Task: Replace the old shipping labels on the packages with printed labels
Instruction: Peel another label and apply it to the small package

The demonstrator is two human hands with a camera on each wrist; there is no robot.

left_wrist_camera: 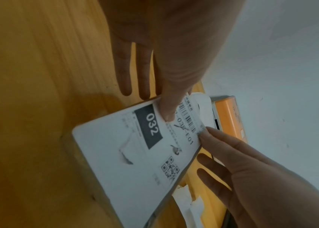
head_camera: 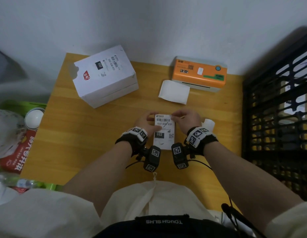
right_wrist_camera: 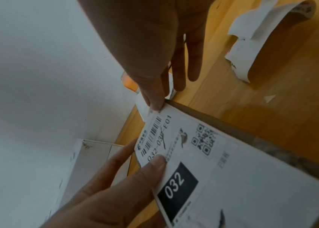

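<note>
Both hands meet on the small package [head_camera: 163, 133]: left hand [head_camera: 145, 121] thumb pressing its label [head_camera: 164, 125], right hand [head_camera: 187, 118] pinching the label's far corner.

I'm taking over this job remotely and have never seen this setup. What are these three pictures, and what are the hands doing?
There is no machine here: a person works with bare hands, wearing a camera on the head and one on each wrist. The head view looks down at a wooden table; the other two views look along each hand.

On the table stand a large white box bearing a label, an orange label printer with blank paper before it, and a curled paper scrap.

The left hand steadies a small package, thumb pressed on its label. The right hand pinches the label's far corner, apparently to peel it.
</note>
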